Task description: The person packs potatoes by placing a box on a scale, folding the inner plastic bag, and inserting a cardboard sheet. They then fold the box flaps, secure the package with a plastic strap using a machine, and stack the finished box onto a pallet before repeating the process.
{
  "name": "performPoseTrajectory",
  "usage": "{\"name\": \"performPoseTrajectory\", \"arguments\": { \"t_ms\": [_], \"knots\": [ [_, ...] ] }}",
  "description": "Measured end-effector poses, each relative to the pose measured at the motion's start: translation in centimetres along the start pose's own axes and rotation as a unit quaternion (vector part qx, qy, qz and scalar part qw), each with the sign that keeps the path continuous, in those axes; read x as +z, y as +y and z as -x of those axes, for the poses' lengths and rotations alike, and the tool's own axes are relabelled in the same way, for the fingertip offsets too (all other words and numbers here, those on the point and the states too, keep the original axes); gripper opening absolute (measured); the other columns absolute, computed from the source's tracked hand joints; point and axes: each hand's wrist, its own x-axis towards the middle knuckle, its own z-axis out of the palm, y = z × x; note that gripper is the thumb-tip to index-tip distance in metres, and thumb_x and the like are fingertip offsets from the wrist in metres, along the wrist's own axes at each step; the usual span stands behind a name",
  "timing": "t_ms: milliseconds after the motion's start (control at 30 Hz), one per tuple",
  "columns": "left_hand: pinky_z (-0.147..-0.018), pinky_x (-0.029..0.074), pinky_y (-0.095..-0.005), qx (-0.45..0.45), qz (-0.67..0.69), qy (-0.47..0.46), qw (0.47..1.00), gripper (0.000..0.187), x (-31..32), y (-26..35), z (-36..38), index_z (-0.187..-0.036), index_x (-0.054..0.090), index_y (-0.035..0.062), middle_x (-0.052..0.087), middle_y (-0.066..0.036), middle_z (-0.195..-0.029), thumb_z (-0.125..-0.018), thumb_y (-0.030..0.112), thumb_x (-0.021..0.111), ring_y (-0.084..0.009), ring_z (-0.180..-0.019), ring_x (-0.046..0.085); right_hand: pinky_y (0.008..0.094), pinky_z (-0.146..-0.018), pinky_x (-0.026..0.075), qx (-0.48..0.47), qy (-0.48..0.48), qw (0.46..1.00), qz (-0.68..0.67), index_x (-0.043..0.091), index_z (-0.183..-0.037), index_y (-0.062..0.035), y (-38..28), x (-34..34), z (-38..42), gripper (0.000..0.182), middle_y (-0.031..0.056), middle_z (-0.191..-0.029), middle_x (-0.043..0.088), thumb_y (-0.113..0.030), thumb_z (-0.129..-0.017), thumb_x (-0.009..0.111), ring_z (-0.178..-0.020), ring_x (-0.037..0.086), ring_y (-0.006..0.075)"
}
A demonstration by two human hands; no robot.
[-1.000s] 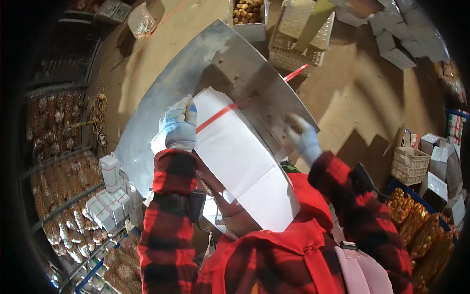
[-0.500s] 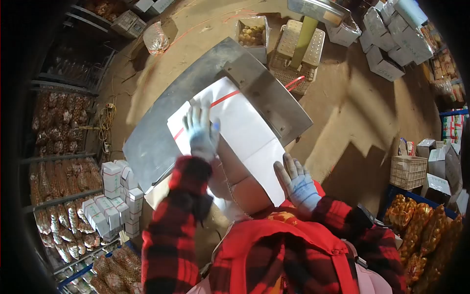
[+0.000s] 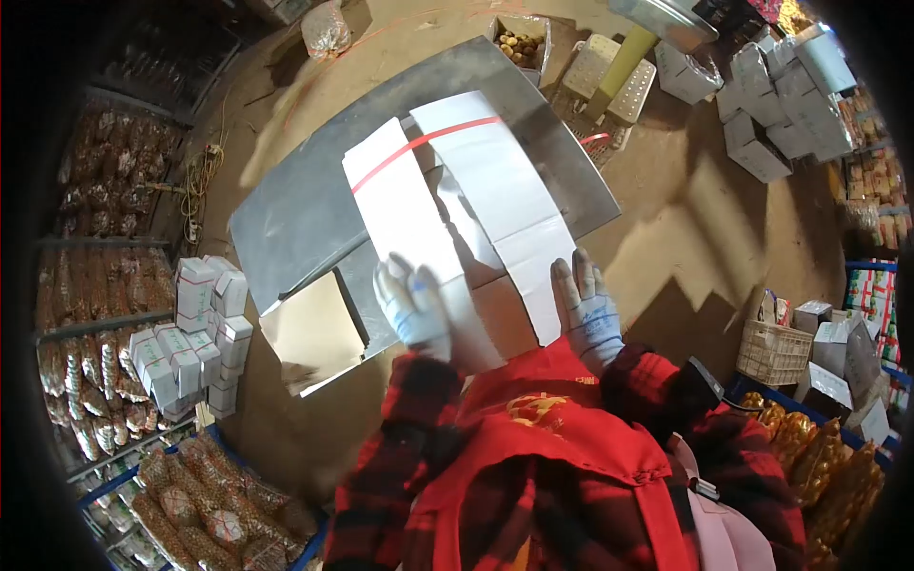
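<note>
A white cardboard box (image 3: 509, 190) with a red strap (image 3: 426, 140) across its far part lies on the grey metal table (image 3: 309, 205). Its two long top flaps stand a little apart, with a dark gap between them. My left hand (image 3: 415, 309), in a pale glove, rests at the near left side of the box with its fingers apart. Against the near right edge of the box is my right hand (image 3: 588, 309), gloved too, its fingers stretched out. Neither hand grips anything.
A flat tan cardboard piece (image 3: 312, 328) lies at the table's near left corner. Small white boxes (image 3: 195, 328) are stacked on the left. Beyond the table stand a box of round produce (image 3: 522, 46) and a perforated crate (image 3: 609, 81). A beige basket (image 3: 781, 350) is at right.
My left hand has moved back toward my body, from the box's top to its near left side. The left flap now lies over toward the middle, and the tan cardboard shows more fully.
</note>
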Motion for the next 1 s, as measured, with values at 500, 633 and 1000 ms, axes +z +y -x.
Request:
{"name": "performPoseTrajectory", "arguments": {
  "t_ms": [500, 633, 1000],
  "knots": [
    [-0.087, 0.045, -0.0321, -0.559, 0.309, -0.124, 0.760, 0.053, -7.5, -5.0, 0.5, -0.124, 0.044, 0.0008, 0.056, -0.013, -0.109, -0.093, 0.044, 0.039, -0.0230, -0.094, 0.055, 0.0375, -0.080, 0.046, 0.264, -0.186, 0.879, -0.351, 0.040, -0.129, -0.0132, 1.0, -5.6, -4.1, 0.042, 0.0223, -0.112, 0.050, -0.032, -0.092, 0.046, -0.098, 0.054, 0.0360],
    [-0.089, 0.044, -0.0327, -0.565, 0.278, -0.124, 0.766, 0.055, -7.0, -4.8, -1.9, -0.125, 0.043, 0.0020, 0.054, -0.012, -0.112, -0.093, 0.046, 0.038, -0.0226, -0.098, 0.054, 0.0419, -0.095, 0.037, 0.323, -0.230, 0.828, -0.395, 0.032, -0.130, 0.0060, 0.7, -6.5, -8.2, 0.083, 0.0311, -0.119, 0.048, -0.063, -0.085, 0.039, -0.111, 0.049, 0.0411],
    [-0.094, 0.041, -0.0346, -0.549, 0.259, -0.133, 0.783, 0.062, -3.5, -5.2, -9.5, -0.130, 0.042, 0.0052, 0.051, -0.010, -0.122, -0.091, 0.054, 0.036, -0.0215, -0.109, 0.051, 0.0429, -0.082, 0.049, 0.096, -0.056, 0.971, -0.211, 0.029, -0.137, -0.0208, 1.5, 1.5, -18.6, 0.058, 0.0319, -0.130, 0.034, -0.006, -0.083, 0.046, -0.105, 0.052, 0.0411]
  ]
}}
